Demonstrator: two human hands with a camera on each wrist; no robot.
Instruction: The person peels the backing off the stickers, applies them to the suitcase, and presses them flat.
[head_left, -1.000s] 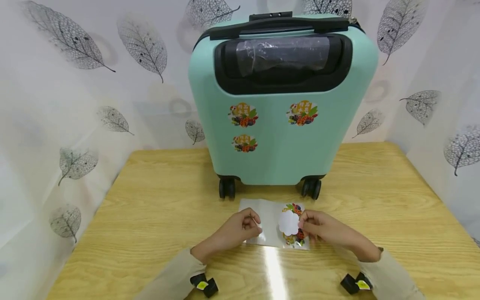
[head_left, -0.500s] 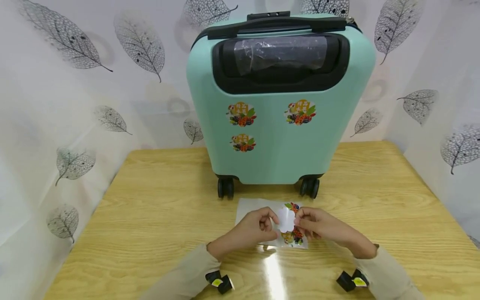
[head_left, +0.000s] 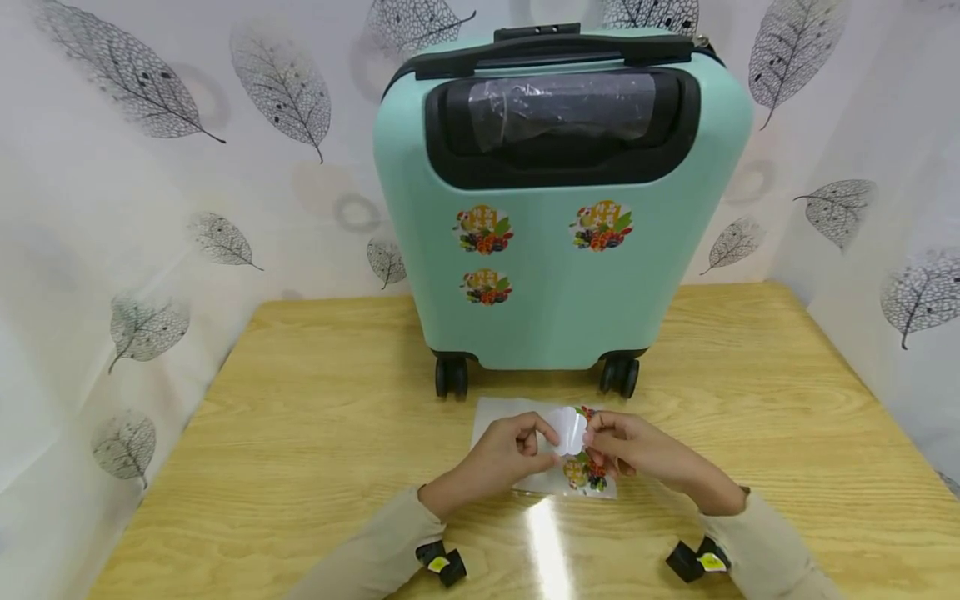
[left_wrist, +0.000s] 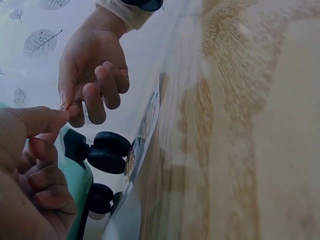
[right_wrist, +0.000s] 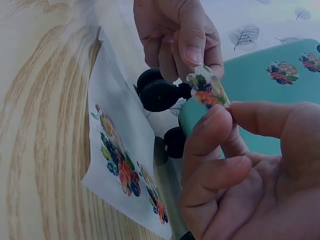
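A scalloped sticker [head_left: 572,430] is held over the sheet, white back upward in the head view; its colourful fruit print [right_wrist: 208,91] shows in the right wrist view. My right hand [head_left: 641,452] pinches its right edge between thumb and index finger. At the opposite edge, my left hand [head_left: 504,457] pinches it with thumb and index finger. Below both hands lies a white sticker sheet [head_left: 491,411] on the table, still carrying two fruit stickers [right_wrist: 115,155] at one end. In the left wrist view the fingertips of both hands nearly meet, and the sticker is mostly hidden.
A mint-green suitcase [head_left: 570,321] stands upright behind the sheet on black wheels [head_left: 619,377]. On its front are three fruit stickers, two in an upper row and one lower left [head_left: 486,286]. The wooden table [head_left: 315,392] meets leaf-patterned walls [head_left: 315,225].
My left hand has moved right from the sheet's left part to the sticker and grips its left edge. The sticker has shifted slightly left and up, with the right hand still holding it.
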